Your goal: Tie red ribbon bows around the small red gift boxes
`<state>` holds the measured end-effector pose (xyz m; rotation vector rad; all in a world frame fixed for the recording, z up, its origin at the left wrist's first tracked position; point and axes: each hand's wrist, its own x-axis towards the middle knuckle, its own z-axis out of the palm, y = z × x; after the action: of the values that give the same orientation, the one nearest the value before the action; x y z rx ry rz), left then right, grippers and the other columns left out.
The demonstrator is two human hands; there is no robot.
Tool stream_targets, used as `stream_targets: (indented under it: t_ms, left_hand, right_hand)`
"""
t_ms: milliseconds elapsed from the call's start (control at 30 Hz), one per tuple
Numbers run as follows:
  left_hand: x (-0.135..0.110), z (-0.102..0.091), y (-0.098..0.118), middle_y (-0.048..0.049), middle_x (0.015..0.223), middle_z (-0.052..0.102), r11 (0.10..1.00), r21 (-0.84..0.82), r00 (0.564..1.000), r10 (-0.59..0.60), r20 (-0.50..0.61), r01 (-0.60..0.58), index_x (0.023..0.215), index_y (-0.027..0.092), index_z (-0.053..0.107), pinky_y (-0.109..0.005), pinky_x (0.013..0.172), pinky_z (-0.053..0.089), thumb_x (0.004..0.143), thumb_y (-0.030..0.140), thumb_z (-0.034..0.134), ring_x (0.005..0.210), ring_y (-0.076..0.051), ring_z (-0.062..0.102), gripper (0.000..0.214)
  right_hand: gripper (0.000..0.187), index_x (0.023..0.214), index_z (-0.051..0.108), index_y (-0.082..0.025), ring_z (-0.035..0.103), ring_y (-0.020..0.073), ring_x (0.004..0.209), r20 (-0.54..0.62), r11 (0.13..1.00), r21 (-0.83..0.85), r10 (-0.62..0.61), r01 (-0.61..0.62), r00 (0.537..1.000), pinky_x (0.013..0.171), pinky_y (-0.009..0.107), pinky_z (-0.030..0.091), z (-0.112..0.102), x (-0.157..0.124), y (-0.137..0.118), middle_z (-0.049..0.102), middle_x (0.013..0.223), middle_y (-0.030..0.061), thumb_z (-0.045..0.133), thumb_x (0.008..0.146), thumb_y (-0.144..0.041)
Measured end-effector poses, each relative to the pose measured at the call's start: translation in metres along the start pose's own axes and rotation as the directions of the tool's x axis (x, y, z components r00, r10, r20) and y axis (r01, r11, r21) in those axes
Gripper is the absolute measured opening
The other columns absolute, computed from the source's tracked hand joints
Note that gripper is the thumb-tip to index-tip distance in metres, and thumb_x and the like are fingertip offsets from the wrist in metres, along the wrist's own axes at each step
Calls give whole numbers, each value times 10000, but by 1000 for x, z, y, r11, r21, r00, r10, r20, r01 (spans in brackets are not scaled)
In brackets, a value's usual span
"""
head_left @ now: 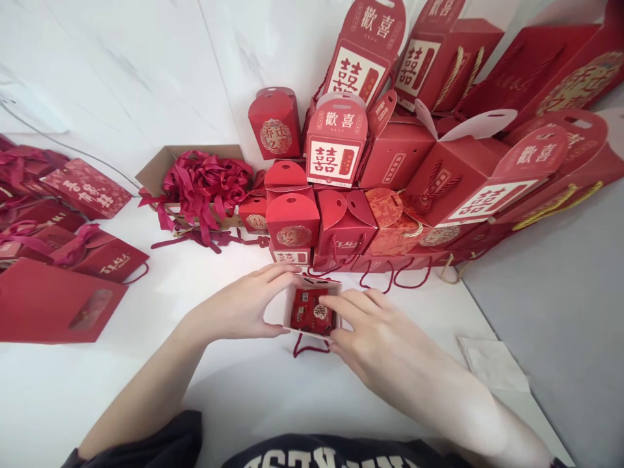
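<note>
An open-topped gift box (287, 312) with pale inner walls stands on the table in front of me. Small red packets with printed characters (308, 312) lie inside it. My left hand (251, 302) grips the box's left side, its thumb at the near corner and its fingers at the far edge. At the right side is my right hand (370, 325); its index fingertip reaches over the wall onto the packets, and its thumb is by the near right corner. A dark red cord handle (311, 351) hangs out at the near side of the box.
Red gift boxes (336, 143) are stacked behind, up to the right. A cardboard box (156, 166) at the back left holds crimson ribbons (207, 182). More red boxes (58, 299) lie at far left. White tissues (492, 364) rest at right, beside a grey wall (550, 273).
</note>
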<state>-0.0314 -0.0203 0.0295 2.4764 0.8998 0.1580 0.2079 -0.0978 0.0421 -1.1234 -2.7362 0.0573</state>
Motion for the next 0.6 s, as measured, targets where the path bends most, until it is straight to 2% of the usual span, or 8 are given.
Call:
stream_targets:
  t_ms: [67, 100, 200, 267, 433, 533, 600]
  left_hand:
    - [0, 0, -2, -68, 1421, 466, 1000, -9, 999, 28, 17, -28, 1234, 276, 511, -434, 1053, 424, 704, 342, 742, 1294, -294, 464, 583]
    - [1, 0, -2, -65, 1429, 458, 999, -20, 999, 36, 36, -35, 1220, 277, 517, -435, 1061, 419, 706, 344, 742, 1300, -291, 460, 565]
    - [2, 0, -2, -58, 1399, 475, 997, -74, 997, 35, 71, -30, 1194, 277, 521, -413, 1028, 453, 689, 316, 753, 1254, -274, 502, 557]
    - [2, -1, -1, -60, 1357, 498, 995, -100, 998, 18, 67, -11, 1202, 276, 514, -401, 991, 481, 686, 292, 750, 1193, -264, 545, 568]
    - [2, 0, -1, -64, 1370, 479, 998, -67, 999, 24, 49, -21, 1219, 289, 526, -412, 989, 481, 725, 304, 721, 1174, -273, 561, 530]
    - [1, 1, -1, -82, 1386, 477, 998, -65, 999, 14, 32, -12, 1345, 304, 438, -426, 993, 483, 722, 333, 731, 1183, -286, 561, 689]
    - [0, 2, -2, -91, 1399, 482, 999, -53, 1000, 7, 28, -6, 1397, 301, 391, -440, 1011, 474, 727, 366, 731, 1216, -298, 544, 754]
  right_hand:
    - [96, 824, 695, -166, 507, 324, 1217, -33, 1000, 3, 14, -14, 999, 986, 489, 411, 2, 3, 5, 572, 1330, 135, 612, 853, -127]
    - [97, 854, 685, -160, 510, 317, 1212, -28, 999, 0, 33, -33, 999, 1000, 485, 402, 3, 6, 8, 586, 1302, 142, 597, 862, -122]
    - [156, 911, 642, -127, 626, 273, 944, 44, 986, -31, 164, -163, 985, 845, 418, 476, 5, 14, 14, 679, 974, 127, 542, 841, -30]
    - [221, 939, 613, -123, 634, 250, 794, 89, 971, -46, 240, -236, 967, 738, 381, 480, 5, 18, 16, 669, 845, 94, 507, 812, 25]
    - [336, 1065, 555, -165, 631, 245, 901, 69, 987, 30, 156, -158, 985, 804, 373, 461, 9, 15, 14, 671, 977, 81, 480, 805, 36]
    - [414, 1131, 523, -144, 633, 232, 822, 75, 991, -10, 137, -136, 988, 826, 377, 458, 14, 13, 12, 668, 867, 72, 498, 767, 51]
    - [386, 1100, 536, -127, 631, 225, 750, 89, 993, -27, 120, -118, 989, 844, 392, 461, 17, 13, 12, 652, 771, 56, 520, 754, 42]
